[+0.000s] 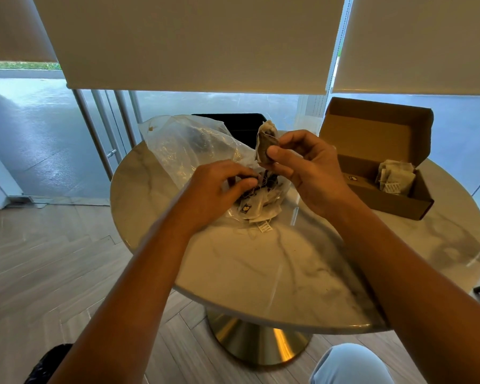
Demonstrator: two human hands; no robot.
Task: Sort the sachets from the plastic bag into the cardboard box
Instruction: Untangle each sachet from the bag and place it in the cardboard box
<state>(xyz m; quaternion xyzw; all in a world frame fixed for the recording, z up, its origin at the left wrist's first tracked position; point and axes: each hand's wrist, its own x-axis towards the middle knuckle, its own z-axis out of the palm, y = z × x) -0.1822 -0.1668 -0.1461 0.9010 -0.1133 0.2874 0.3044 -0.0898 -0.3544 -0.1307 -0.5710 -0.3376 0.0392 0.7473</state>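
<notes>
Your right hand point(302, 164) pinches a sachet point(266, 145) above the bag point(183, 142); your left hand point(227, 181) grips the tangled strings at its mouth. Next, I judge: free the string, carry it to the box point(385, 200) at 2 o'clock.

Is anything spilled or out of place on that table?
Slightly. A few sachets and a paper tag spill from the plastic bag onto the table. The right hand pinches one sachet; others sit jumbled in the cardboard box.
</notes>
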